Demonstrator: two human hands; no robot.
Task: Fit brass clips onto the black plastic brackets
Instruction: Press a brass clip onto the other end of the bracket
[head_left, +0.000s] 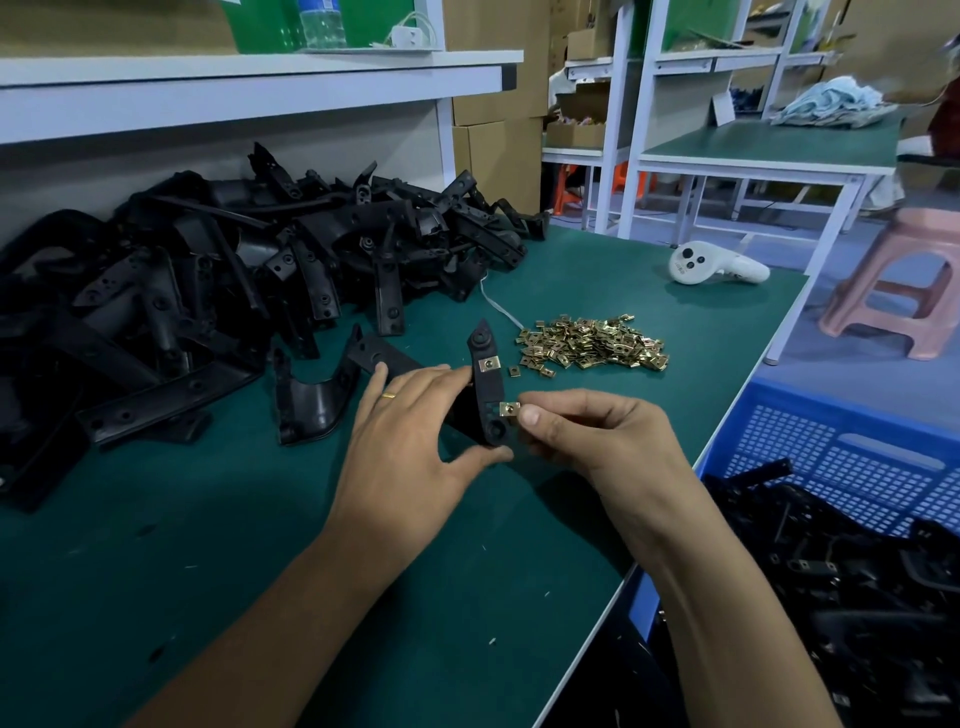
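Lying on green bench (363, 545), brackets (208, 291), clips (592, 343), pink stool (904, 291)

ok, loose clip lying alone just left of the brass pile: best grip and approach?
Probably pinch the single clip across its two opposite edges, coming from above. It lies flat on the green mat, apart from the brass pile, so its edges are free. The right hand is nearest but already pinches a clip at the bracket.

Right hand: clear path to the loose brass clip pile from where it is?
Probably yes, once freed. The right hand is pinching a clip onto the held bracket; the clip pile lies just beyond on bare mat, nothing between.
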